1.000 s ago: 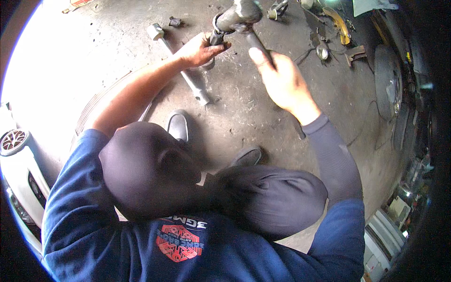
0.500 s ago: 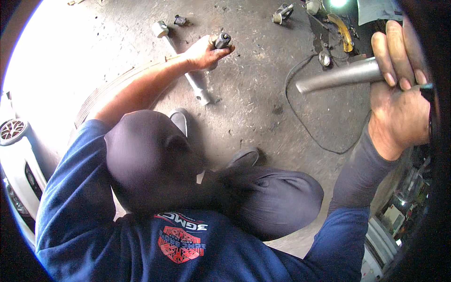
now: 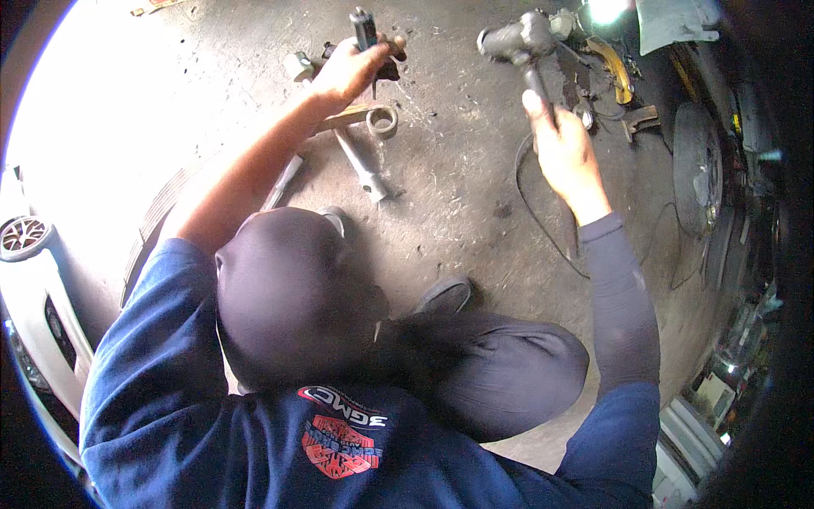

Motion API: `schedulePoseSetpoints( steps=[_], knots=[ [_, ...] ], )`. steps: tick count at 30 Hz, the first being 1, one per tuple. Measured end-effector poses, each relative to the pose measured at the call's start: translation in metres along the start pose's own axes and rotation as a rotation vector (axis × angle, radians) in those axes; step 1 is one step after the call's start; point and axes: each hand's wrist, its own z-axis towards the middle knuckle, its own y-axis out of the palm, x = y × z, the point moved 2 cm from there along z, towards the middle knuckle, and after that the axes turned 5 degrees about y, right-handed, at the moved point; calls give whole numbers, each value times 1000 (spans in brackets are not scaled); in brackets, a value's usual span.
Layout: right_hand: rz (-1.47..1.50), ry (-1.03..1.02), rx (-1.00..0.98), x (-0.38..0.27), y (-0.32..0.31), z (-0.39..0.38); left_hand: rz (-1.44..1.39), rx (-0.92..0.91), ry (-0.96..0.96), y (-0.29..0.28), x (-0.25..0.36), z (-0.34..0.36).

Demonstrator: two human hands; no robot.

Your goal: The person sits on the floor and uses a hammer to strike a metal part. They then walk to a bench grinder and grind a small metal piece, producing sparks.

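Note:
My left hand (image 3: 346, 75) is closed on a black cylindrical tool (image 3: 365, 29), held upright over a dark metal part (image 3: 387, 72) that is mostly hidden by my fingers. Just below it is a metal piece with a ring end (image 3: 381, 123). A silver bar (image 3: 356, 161) with a holed end lies on the floor beneath my left wrist. My right hand (image 3: 561, 157) grips the handle of a heavy dark hammer (image 3: 517, 38), its head raised a short way right of the black tool and blurred.
My bent knees (image 3: 301, 297) sit below the hands. A white car (image 3: 51, 322) is at the left. On the right are a cable (image 3: 543, 229), a wheel (image 3: 695, 170), a yellow part (image 3: 615, 68) and assorted metal parts on the concrete floor (image 3: 458, 195).
The hammer went from above my left hand out to the far right, and is now swung back toward centre. My left hand has shifted upward, and the ring-ended piece shows beneath it.

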Motion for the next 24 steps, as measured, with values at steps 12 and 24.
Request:
schedulePoseSetpoints(
  steps=[12, 24],
  knots=[
    [-516, 127, -398, 102, 147, -4, 545, 484, 300, -99, -93, -52],
    [-548, 120, -516, 152, 204, -9, 997, 462, -113, -126, -107, -85]
  ],
)
